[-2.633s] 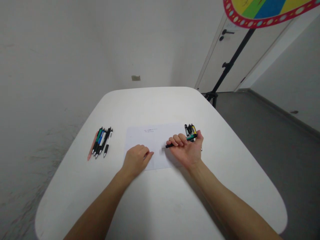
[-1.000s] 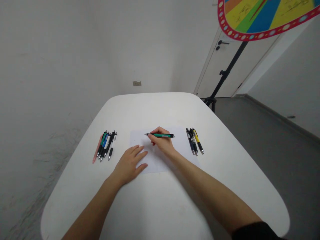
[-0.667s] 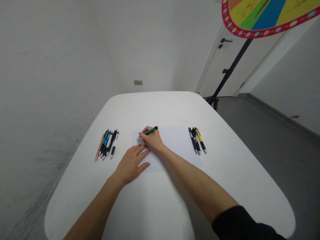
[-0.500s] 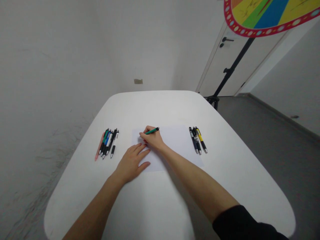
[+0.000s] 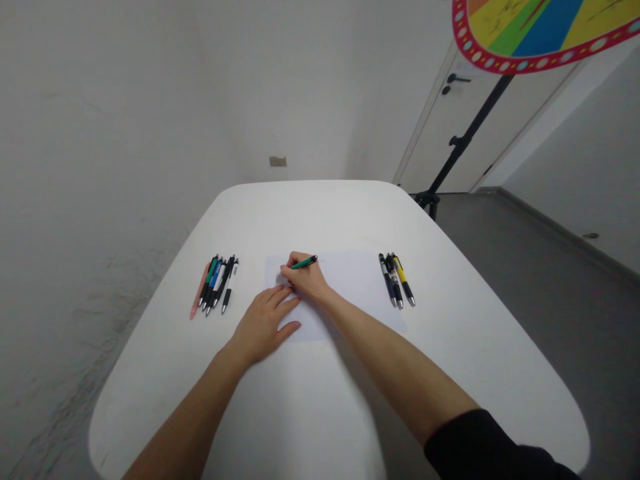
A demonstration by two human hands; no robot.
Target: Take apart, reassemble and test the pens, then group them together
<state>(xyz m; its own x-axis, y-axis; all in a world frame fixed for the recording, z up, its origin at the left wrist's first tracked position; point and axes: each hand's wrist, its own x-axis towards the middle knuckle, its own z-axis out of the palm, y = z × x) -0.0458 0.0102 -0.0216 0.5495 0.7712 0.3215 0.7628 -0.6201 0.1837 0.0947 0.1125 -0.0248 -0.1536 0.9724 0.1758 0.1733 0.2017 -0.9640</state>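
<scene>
A white sheet of paper [image 5: 360, 283] lies in the middle of the white table [image 5: 325, 407]. My right hand [image 5: 305, 280] is closed around a green and black pen [image 5: 304, 263], with its tip down on the paper's upper left area. My left hand [image 5: 265, 320] lies flat, fingers spread, on the paper's lower left corner. Several pens [image 5: 216, 283] lie in a row left of the paper. Three more pens [image 5: 396, 280], one of them yellow, lie at its right edge.
A plain wall stands close behind and left of the table. At the back right a colourful prize wheel [image 5: 540, 33] stands on a black tripod [image 5: 453, 153] before a white door [image 5: 450, 113]. Grey floor runs along the table's right side.
My right hand carried the green pen from the right-hand pens across to the paper's upper left and set its tip down. My left hand opened flat on the paper.
</scene>
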